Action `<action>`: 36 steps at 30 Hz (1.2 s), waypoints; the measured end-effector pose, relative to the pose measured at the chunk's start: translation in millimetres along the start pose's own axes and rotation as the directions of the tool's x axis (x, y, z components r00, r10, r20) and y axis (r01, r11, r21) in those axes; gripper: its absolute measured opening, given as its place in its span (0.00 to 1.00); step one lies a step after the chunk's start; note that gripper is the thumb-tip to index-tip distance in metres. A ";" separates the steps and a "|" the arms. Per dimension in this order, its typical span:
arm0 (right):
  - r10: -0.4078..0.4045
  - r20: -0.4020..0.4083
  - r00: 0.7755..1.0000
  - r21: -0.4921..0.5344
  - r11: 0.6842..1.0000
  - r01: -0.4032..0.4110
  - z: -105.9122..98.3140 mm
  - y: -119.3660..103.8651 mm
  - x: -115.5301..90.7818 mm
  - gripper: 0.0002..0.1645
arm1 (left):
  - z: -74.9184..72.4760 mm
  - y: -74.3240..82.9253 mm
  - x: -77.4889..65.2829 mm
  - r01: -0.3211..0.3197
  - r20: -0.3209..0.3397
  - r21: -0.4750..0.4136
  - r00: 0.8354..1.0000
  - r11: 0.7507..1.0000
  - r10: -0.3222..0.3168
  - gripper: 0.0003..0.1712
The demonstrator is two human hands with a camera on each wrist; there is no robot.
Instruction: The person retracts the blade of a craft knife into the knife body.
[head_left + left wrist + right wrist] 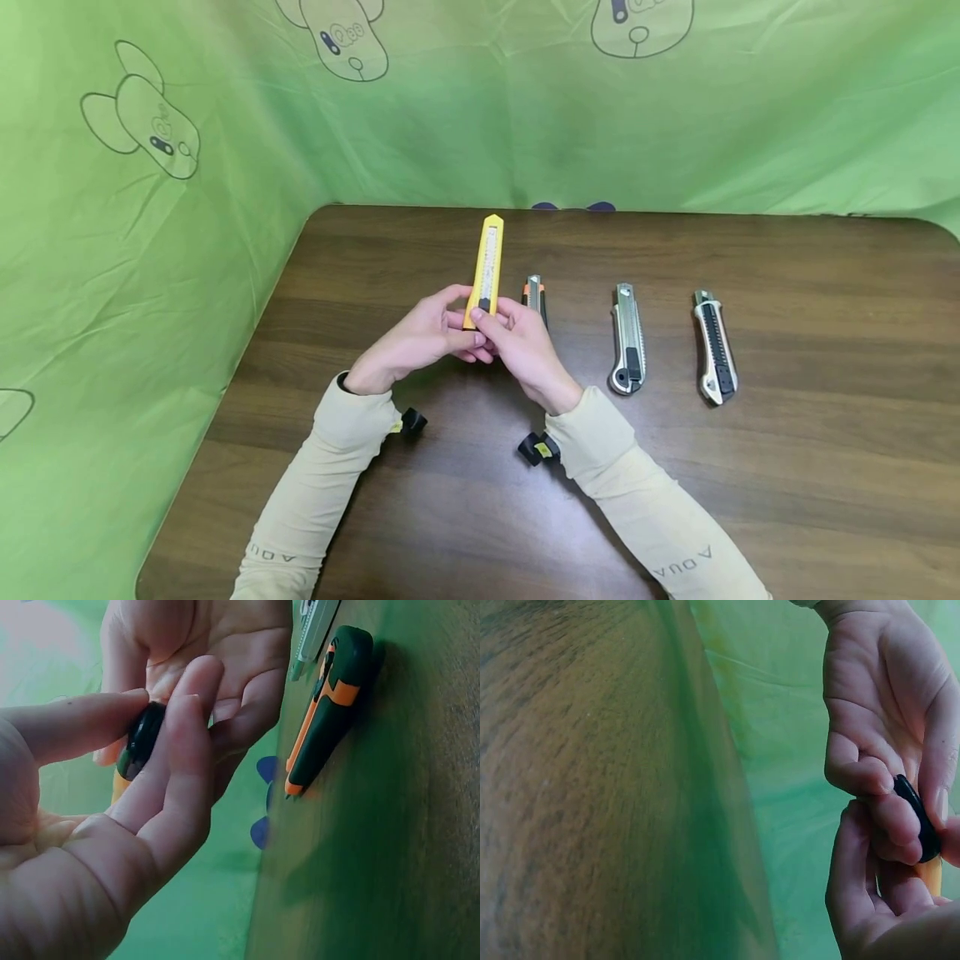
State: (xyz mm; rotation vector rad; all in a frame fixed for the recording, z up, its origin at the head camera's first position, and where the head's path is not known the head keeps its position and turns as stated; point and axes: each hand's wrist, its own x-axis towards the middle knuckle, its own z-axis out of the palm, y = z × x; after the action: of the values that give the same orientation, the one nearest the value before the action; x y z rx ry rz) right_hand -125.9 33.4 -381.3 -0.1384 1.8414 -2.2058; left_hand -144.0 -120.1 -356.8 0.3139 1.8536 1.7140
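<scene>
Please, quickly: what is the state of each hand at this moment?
Left hand: closed, fingers and thumb holding the lower end of the yellow cutter.
Right hand: closed, holding the same cutter.

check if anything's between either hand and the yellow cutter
Nothing visible does: the left hand and right hand both hold the yellow cutter by its lower end. The black-and-orange cutter lies on the table, partly hidden by the right hand in the head view, but not between them.
</scene>
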 end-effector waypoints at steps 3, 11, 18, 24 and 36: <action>-0.002 -0.015 1.000 -0.023 1.000 0.002 -0.1 -0.7 0.3 0.16 | 0.9 1.2 0.0 -0.011 -0.010 -0.009 1.000 1.000 0.011 0.33; -0.021 -0.031 0.999 -0.058 0.998 0.019 -0.2 0.7 0.9 0.16 | 3.0 1.0 0.8 -0.014 -0.034 -0.008 0.999 1.000 0.014 0.32; -0.040 -0.050 0.998 -0.089 0.995 0.035 -2.3 2.1 0.3 0.14 | 5.1 -0.7 2.7 -0.014 -0.056 -0.004 0.998 1.000 0.013 0.32; -0.053 -0.052 0.997 -0.110 0.993 0.047 -2.0 1.7 -0.4 0.13 | 5.5 -1.5 3.0 -0.011 -0.050 -0.019 0.999 1.000 0.010 0.32; -0.049 -0.061 0.997 -0.131 0.990 0.041 -1.3 2.2 -0.4 0.14 | 7.0 -1.7 2.0 -0.012 -0.053 -0.033 0.999 0.999 0.010 0.32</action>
State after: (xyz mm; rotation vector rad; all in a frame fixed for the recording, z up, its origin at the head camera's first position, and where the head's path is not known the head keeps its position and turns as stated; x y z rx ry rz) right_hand -125.6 34.4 -383.6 -0.1376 2.0363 -2.1425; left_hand -141.3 -113.4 -359.0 0.2681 1.8623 1.7740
